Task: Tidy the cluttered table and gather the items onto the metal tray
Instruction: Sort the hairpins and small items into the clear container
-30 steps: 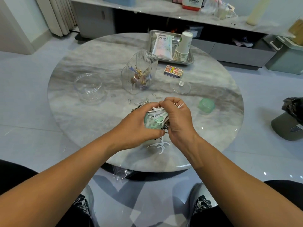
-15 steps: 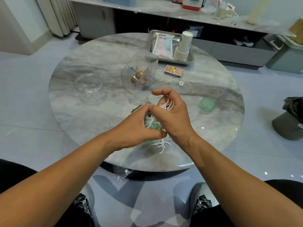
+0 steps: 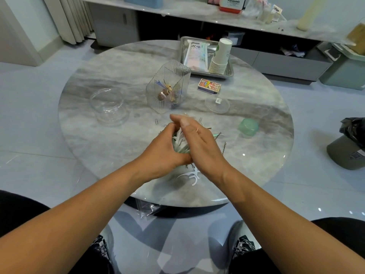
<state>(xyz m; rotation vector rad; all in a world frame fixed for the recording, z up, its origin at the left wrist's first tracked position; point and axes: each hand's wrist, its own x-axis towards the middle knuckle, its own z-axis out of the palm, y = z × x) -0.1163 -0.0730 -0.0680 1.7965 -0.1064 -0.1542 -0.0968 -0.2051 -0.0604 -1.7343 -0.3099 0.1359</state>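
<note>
Nestling between hands (image 3: 178,147): floss picks (image 3: 180,142)

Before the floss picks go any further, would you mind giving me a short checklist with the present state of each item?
1. Left hand grips the green container: ok.
2. Floss picks fully inside it: not ok, they stick out.
3. Stray picks gathered from the table: not ok.
4. Green lid within reach: ok.
5. Free room on the metal tray: cannot tell.
6. Right hand free: ok, fingers straight.
</note>
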